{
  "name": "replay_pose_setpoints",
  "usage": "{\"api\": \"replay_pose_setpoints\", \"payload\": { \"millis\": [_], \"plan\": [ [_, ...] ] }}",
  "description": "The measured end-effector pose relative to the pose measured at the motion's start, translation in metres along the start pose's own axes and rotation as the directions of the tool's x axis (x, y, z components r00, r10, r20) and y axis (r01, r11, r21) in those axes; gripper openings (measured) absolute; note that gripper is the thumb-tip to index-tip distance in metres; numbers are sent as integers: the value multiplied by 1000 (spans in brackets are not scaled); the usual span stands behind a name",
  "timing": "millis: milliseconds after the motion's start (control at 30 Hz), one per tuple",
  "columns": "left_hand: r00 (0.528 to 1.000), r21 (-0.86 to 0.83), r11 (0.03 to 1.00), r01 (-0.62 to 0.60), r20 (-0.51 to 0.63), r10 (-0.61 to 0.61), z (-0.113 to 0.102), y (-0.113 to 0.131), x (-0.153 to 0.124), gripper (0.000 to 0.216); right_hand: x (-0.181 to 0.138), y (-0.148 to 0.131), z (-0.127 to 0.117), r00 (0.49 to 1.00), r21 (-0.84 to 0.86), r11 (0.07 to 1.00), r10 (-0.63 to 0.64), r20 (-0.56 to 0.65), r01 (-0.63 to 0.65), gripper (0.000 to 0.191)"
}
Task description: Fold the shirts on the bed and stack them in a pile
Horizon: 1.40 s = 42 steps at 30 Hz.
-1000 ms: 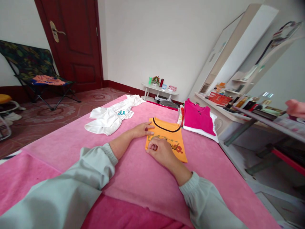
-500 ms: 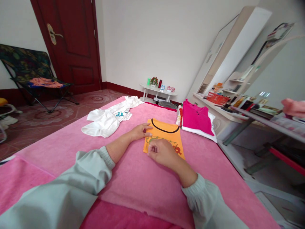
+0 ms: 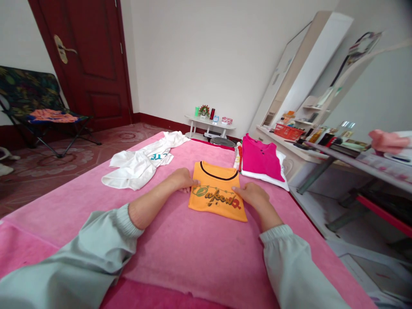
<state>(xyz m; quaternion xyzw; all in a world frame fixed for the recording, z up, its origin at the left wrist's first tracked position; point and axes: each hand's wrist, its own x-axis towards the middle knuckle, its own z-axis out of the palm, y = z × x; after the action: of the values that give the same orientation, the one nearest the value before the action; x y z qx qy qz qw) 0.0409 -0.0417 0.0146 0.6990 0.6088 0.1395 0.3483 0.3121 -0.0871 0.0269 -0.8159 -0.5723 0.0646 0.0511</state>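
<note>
A folded yellow T-shirt [image 3: 215, 193] with a dark neckband and printed lettering lies flat on the pink bed cover [image 3: 193, 257]. My left hand [image 3: 183, 179] grips its left edge, thumb on top and fingers curled under. At the opposite edge, my right hand [image 3: 255, 195] pinches the cloth in the same way. Behind and to the right sits a stack of folded clothes with a magenta top [image 3: 262, 158] uppermost. A loose white shirt [image 3: 135, 167] with teal print is spread on the left side of the bed.
A camouflage folding chair [image 3: 45, 113] with orange cloth on it stands at the left by the dark red door [image 3: 80, 64]. Along the right is a dressing table with a red basket [image 3: 288, 131] and bottles. A small white side table [image 3: 209, 121] is beyond the bed.
My right hand has moved from over the shirt's print to its right edge and taken hold there. My left hand has closed on the left edge. The print is now uncovered.
</note>
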Motion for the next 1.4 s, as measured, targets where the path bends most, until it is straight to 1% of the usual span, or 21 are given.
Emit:
{"api": "replay_pose_setpoints", "payload": {
  "millis": [67,167,300,467,500,567,600,667,733,800,900,967,1000,1067,1100,1133,1167,1233,1300,1367,1400],
  "plan": [
    [1000,-15,999,-29,3,29,1,0,0,40,-1,-1,2,999,54,997,-52,-3,52,47],
    [995,-15,998,-57,-86,55,3,-1,3,29,-2,-3,2,994,98,990,-95,-46,100,35],
    [975,-27,995,-94,-205,87,6,0,6,18,-3,-7,2,990,133,986,-88,-108,103,23],
    [940,-76,973,-216,-286,186,16,11,4,12,-4,-14,9,960,159,973,-127,-248,169,15],
    [923,-96,960,-265,-313,223,20,14,2,11,-4,-17,11,950,182,963,-145,-278,200,11],
    [871,-156,897,-414,-353,341,29,22,0,11,-8,-24,14,923,264,920,-198,-330,291,4],
    [842,-196,846,-496,-348,413,35,26,-2,14,-10,-28,16,906,315,882,-233,-353,350,7],
    [781,-272,733,-623,-276,560,46,34,-6,21,-16,-36,17,877,401,802,-295,-379,443,15],
    [739,-326,669,-668,-179,650,55,40,-12,27,-21,-42,19,875,450,763,-314,-368,464,27],
    [717,-360,642,-677,-126,685,62,43,-17,30,-22,-45,21,895,489,758,-294,-334,431,36],
    [704,-403,619,-674,-98,703,68,43,-21,37,-15,-42,30,922,600,702,-257,-289,383,41],
    [712,-422,621,-661,-92,696,71,42,-20,43,-8,-38,36,930,670,645,-242,-276,367,37],
    [726,-427,631,-648,-95,681,73,40,-19,47,-4,-36,39,931,693,621,-242,-273,365,34],
    [781,-416,682,-601,-127,611,74,37,-14,49,0,-34,42,928,719,586,-254,-274,373,30],
    [807,-391,713,-582,-172,564,74,35,-12,48,1,-34,43,924,727,571,-266,-275,381,29],
    [819,-347,743,-573,-233,524,74,33,-9,46,0,-34,42,920,736,555,-278,-275,388,29],
    [815,-284,768,-573,-296,498,73,30,-6,44,-1,-35,41,918,749,536,-291,-270,390,29],
    [779,-137,801,-583,-375,503,70,25,-2,41,-6,-39,36,915,790,483,-325,-238,377,31],
    [760,-38,807,-589,-365,538,68,23,2,44,-14,-43,29,903,856,395,-393,-170,334,30],
    [754,-11,795,-606,-326,570,66,26,6,53,-24,-48,20,877,917,307,-472,-88,257,25],
    [744,-4,782,-623,-310,592,64,30,8,58,-28,-49,16,863,937,280,-504,-40,208,21]
  ]
}}
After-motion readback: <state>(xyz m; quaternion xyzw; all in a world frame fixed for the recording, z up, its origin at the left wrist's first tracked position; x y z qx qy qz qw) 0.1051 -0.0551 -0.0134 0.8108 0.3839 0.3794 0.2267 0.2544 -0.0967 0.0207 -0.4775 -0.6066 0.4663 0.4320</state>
